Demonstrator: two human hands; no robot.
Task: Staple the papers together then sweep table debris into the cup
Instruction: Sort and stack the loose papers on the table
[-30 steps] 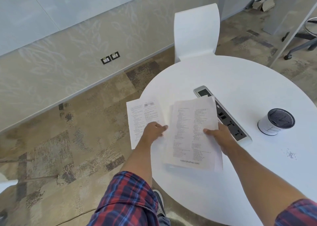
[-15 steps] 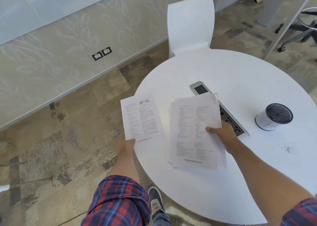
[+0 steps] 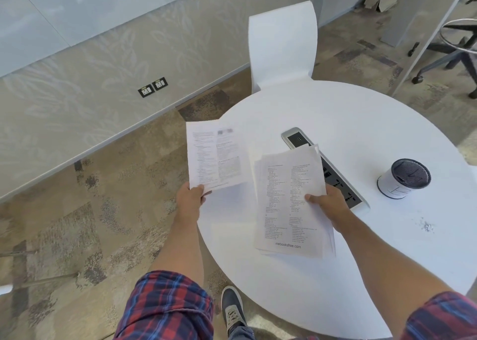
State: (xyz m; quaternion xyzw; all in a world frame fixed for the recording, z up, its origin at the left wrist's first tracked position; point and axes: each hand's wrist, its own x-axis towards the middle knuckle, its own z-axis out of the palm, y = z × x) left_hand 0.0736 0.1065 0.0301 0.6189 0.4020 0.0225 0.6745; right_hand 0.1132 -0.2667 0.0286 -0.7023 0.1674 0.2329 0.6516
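My left hand [image 3: 189,200] grips the bottom edge of a single printed sheet [image 3: 215,156], held up over the table's left rim. My right hand [image 3: 327,205] pinches the right side of a stack of printed papers [image 3: 289,205], lifted slightly above the round white table [image 3: 348,112]. A white paper cup [image 3: 402,178] with a dark inside stands to the right. A small patch of grey debris [image 3: 426,226] lies on the table in front of the cup. No stapler is in view.
A grey power strip panel [image 3: 338,177] runs diagonally across the table, partly under the stack. A white chair [image 3: 282,43] stands at the far side. An office chair base [image 3: 451,53] is at the far right. My shoe [image 3: 232,311] shows below the table's edge.
My left hand has pulled the single sheet back and lifted it off the table at the left rim. My right hand keeps hold of the stack, which has tilted a little.
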